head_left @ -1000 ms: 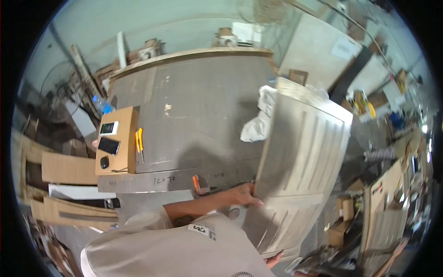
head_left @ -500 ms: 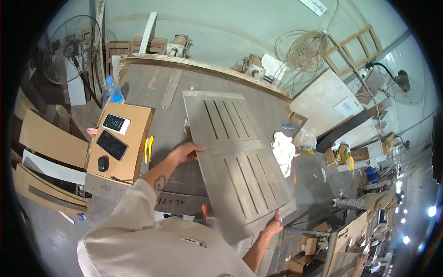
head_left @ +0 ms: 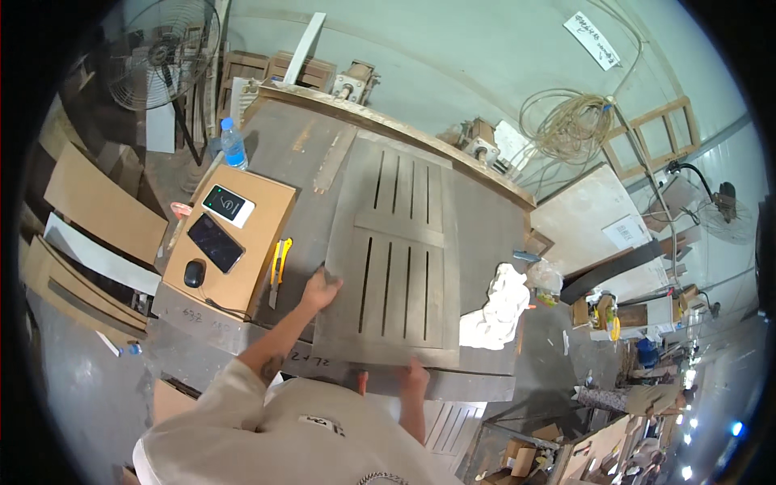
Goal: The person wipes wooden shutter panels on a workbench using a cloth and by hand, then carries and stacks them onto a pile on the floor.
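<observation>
A grey-brown slatted wooden panel (head_left: 400, 229), with two rows of long narrow slots, lies on the worktable (head_left: 491, 222) in front of me. My left hand (head_left: 323, 289) is closed at its left edge, the fingers partly hidden. At the near edge, my right hand (head_left: 415, 378) grips the panel, slightly blurred, with most fingers out of sight below the rim. A yellow utility knife (head_left: 280, 265) rests left of the panel, close to my left hand. Crumpled white cloth (head_left: 499, 309) sits to the panel's right.
On the left, a cardboard box (head_left: 257, 196) carries a white device (head_left: 229, 205), a dark phone (head_left: 216, 242) and a black mouse (head_left: 194, 273). A water bottle (head_left: 233, 145) stands behind it. A raised wooden rail (head_left: 404, 133) borders the far side. Another slatted panel (head_left: 457, 427) is below the table's front edge.
The panel has gone from raised and tilted to lying on the table, squarer to me. Both hands have moved with it, the right one leftward along the near edge. The view has shifted.
</observation>
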A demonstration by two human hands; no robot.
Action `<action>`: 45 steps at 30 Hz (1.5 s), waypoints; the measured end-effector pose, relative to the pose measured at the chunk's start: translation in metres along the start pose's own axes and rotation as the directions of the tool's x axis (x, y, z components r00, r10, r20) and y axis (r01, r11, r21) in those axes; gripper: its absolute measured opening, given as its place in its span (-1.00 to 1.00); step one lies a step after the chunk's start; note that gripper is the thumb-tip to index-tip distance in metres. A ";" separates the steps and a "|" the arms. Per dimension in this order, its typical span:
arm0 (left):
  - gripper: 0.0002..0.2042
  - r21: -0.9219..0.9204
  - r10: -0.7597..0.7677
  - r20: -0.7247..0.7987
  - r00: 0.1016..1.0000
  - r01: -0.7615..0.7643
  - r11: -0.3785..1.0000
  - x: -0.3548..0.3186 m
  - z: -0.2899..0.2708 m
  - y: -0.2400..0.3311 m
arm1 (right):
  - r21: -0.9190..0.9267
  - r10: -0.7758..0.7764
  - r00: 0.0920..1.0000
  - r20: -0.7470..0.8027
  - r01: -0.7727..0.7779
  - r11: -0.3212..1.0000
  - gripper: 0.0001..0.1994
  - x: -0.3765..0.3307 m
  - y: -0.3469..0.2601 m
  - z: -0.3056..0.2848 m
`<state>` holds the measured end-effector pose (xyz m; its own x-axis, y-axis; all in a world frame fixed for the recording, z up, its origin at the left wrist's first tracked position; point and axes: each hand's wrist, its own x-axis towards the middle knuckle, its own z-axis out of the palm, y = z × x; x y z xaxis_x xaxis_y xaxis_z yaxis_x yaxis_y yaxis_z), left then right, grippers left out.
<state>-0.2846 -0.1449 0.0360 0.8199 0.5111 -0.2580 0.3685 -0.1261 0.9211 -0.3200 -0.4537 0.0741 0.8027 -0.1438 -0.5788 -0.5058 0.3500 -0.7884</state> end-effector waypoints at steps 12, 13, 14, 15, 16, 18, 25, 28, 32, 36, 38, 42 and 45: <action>-0.42 0.744 0.355 -0.195 0.914 -0.098 0.661 -0.049 -0.017 -0.012 | -0.747 -0.240 0.840 0.486 0.542 0.384 -0.56 0.087 -0.042 0.021; -0.40 0.803 0.347 -0.215 0.913 -0.037 0.595 -0.050 -0.016 -0.018 | -0.807 -0.440 0.758 0.482 0.580 0.115 -0.47 0.097 -0.038 0.020; -0.40 0.802 0.349 -0.210 0.913 -0.043 0.596 -0.048 -0.016 -0.023 | -0.810 -0.444 0.758 0.477 0.576 0.114 -0.47 0.110 -0.032 0.014; -0.36 0.794 0.295 -0.199 0.935 -0.023 0.608 -0.045 -0.013 -0.027 | -0.794 -0.434 0.745 0.507 0.600 0.101 -0.39 0.124 -0.027 0.007; -0.31 0.785 0.237 -0.190 0.953 0.002 0.620 -0.043 -0.010 -0.031 | -0.776 -0.418 0.729 0.541 0.625 0.086 -0.31 0.132 -0.025 0.004; -0.28 0.795 0.187 -0.171 0.967 0.023 0.607 -0.050 -0.016 -0.032 | -0.815 -0.338 0.775 0.534 0.578 0.037 -0.26 0.112 -0.021 0.019; -0.18 0.860 0.148 -0.094 0.984 0.005 0.511 -0.065 -0.032 -0.020 | -0.876 -0.325 0.845 0.425 0.474 0.087 -0.17 0.086 -0.015 0.026; -0.18 0.829 0.117 -0.040 0.992 -0.032 0.559 -0.068 -0.036 -0.024 | -0.874 -0.331 0.841 0.429 0.479 0.085 -0.19 0.076 -0.014 0.026; -0.19 0.833 0.101 -0.002 0.995 -0.055 0.551 -0.067 -0.036 -0.025 | -0.881 -0.331 0.849 0.412 0.464 0.091 -0.22 0.077 -0.015 0.026; -0.24 0.841 0.125 0.013 0.992 -0.078 0.536 -0.065 -0.042 -0.022 | -0.854 -0.339 0.806 0.486 0.520 0.012 -0.30 0.085 -0.012 0.028; -0.27 0.825 0.106 0.028 0.994 -0.083 0.559 -0.055 -0.048 -0.023 | -0.870 -0.344 0.815 0.466 0.493 -0.008 -0.37 0.095 -0.015 0.030; -0.54 0.826 0.213 0.042 0.976 -0.154 0.542 -0.004 -0.063 0.020 | -0.913 -0.457 0.818 0.350 0.408 0.030 -0.38 0.130 -0.036 0.051; -0.53 0.763 0.279 -0.029 0.960 -0.159 0.627 0.065 -0.063 0.045 | -0.930 -0.442 0.826 0.351 0.363 -0.059 -0.30 0.158 -0.052 0.091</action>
<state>-0.2425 -0.0643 0.0789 0.8771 0.4800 0.0178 0.4346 -0.8089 0.3959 -0.1381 -0.4109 0.0425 0.9971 0.0511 -0.0564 0.0276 -0.9337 -0.3571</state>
